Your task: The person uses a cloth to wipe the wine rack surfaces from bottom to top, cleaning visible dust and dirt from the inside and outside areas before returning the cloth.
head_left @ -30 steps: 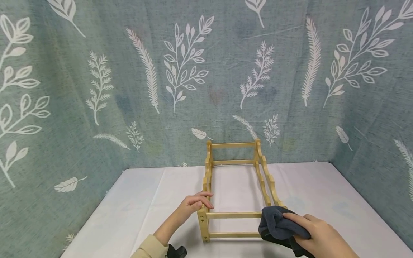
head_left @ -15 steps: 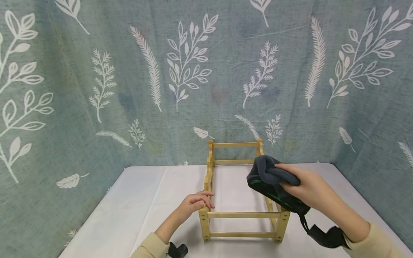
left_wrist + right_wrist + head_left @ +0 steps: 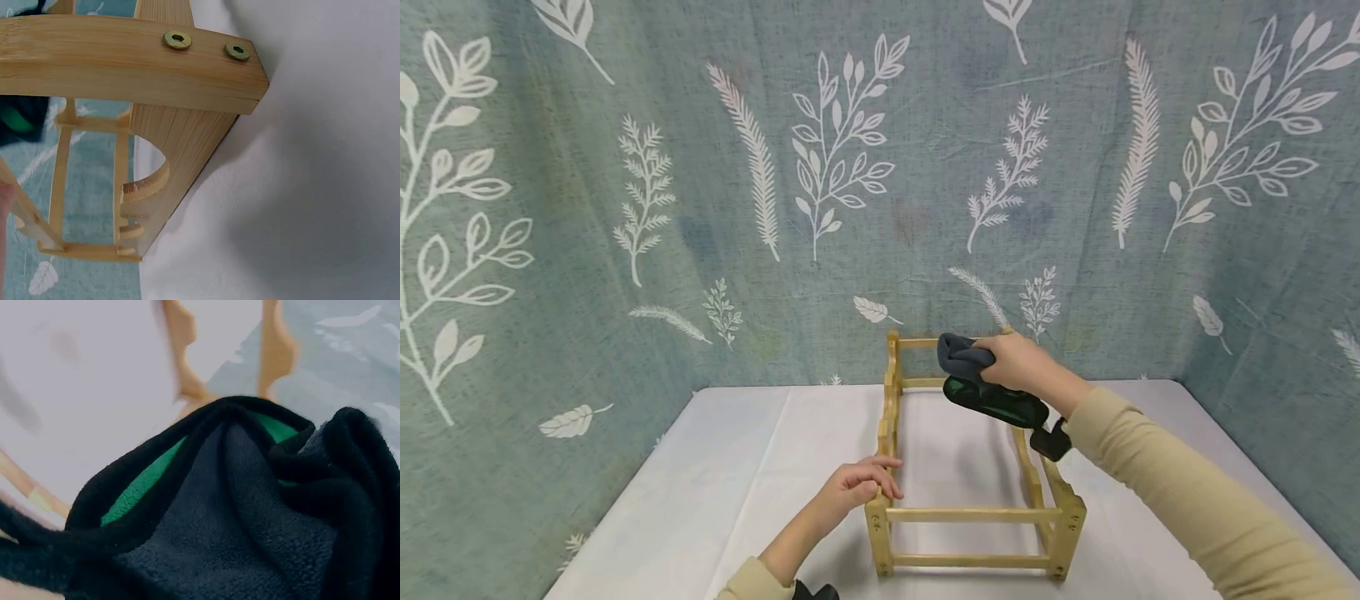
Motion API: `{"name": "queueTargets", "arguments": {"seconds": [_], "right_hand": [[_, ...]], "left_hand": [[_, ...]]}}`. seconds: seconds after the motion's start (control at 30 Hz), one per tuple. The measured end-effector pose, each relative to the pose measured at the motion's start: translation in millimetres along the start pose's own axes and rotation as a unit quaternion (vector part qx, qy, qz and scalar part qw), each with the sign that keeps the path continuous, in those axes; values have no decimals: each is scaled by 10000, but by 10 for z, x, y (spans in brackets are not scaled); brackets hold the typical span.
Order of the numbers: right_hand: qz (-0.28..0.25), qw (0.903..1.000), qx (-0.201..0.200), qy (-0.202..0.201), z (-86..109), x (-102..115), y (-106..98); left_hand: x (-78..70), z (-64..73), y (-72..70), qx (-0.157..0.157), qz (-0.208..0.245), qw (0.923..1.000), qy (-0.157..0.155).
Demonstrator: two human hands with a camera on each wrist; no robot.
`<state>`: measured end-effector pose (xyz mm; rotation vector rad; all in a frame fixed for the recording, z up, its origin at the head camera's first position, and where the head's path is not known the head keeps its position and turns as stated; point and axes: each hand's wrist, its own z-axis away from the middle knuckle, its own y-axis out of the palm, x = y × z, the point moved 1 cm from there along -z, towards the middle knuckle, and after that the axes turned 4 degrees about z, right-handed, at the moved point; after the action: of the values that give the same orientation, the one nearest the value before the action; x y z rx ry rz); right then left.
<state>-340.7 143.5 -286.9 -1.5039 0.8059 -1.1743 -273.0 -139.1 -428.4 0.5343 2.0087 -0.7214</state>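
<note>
A light wooden rack with scalloped side rails stands lengthwise on the white table. My left hand holds its near left corner, fingers draped over the top rail. In the left wrist view, two metal bolts show on the rack's end post, with a fingertip at the left edge. Over the far right part of the rack, my right hand grips a folded dark grey cloth with black edging and green parts. The cloth and hand cover part of the far rails and right side.
The white tablecloth extends on both sides of the rack. A blue-green curtain with white leaf prints closes off the back and sides. A black wrist strap hangs by the right sleeve.
My right hand has carried the cloth from the rack's near right corner, up and away along the right side to the far end. The left hand stays at the near left corner.
</note>
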Motion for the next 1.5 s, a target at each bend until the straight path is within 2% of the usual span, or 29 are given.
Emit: {"name": "queueTargets", "arguments": {"seconds": [0.17,0.37,0.47,0.67,0.8,0.87,1.03,1.2,1.4,1.5], "right_hand": [[297,9987,417,15,-324,44,192],[907,9939,604,-172,-488,215,588],[1187,9918,432,-173,-576,295,774],[1543,9876,-111,-254,-713,365,1126],[1727,9841,-348,-209,-750,401,1278],[1949,9795,-473,-205,-763,409,1328],[2805,9583,-528,-110,-763,375,1436],[3314,9415,-421,448,-733,291,1472],[3090,9368,-14,1642,-710,119,1389],[3103,9281,303,2034,-666,-18,1343]], "left_hand": [[-14,48,77,-13,50,9999,143],[-59,94,150,-55,189,9998,27],[-90,112,165,-85,239,9997,-60],[-133,177,229,-5,215,9997,102],[-132,219,274,34,152,9996,250],[-131,231,283,33,153,9995,273],[-157,246,265,58,3,9988,478],[-192,235,253,131,-245,9963,808],[-194,219,260,177,-428,9953,847],[-182,224,261,154,-487,9952,840]]}}
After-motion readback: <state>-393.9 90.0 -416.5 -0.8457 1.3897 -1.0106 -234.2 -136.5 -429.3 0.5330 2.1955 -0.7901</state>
